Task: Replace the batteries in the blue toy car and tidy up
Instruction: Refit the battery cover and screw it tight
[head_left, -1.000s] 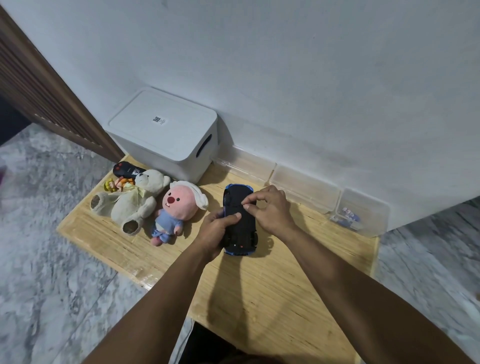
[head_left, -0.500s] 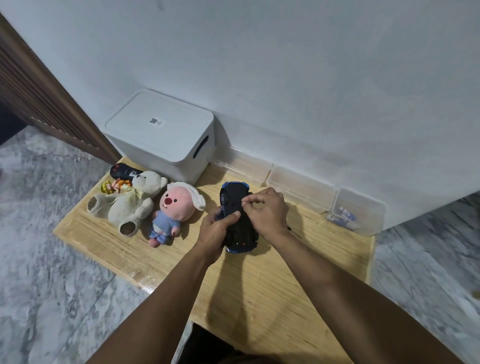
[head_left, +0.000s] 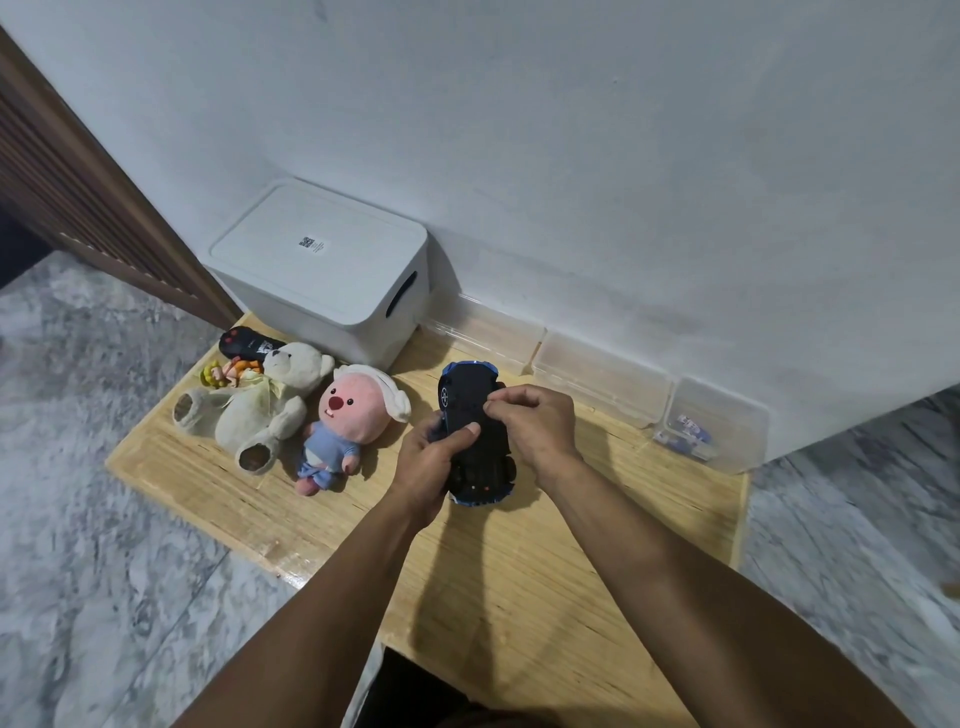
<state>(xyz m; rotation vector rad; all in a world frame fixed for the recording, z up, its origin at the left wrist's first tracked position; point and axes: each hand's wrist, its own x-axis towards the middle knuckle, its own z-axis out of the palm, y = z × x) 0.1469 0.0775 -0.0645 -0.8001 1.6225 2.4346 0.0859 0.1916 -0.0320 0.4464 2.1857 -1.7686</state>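
Presently the blue toy car (head_left: 475, 431) lies belly-up at the worktop's (head_left: 519, 571) centre; left hand (head_left: 428, 462) clasps its nine o'clock flank, right hand's (head_left: 535, 423) grip pinches at its underside. Plush toys sit at nine o'clock.

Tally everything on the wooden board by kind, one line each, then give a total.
Plush toys: 2, the cream teddy bear and the pink plush.
Toy cars: 2, the blue toy car and a black car.
Small figures: 1, the yellow and orange figure.
Lidded white bins: 1, the white bin.
Clear plastic boxes: 3.
Total: 9.
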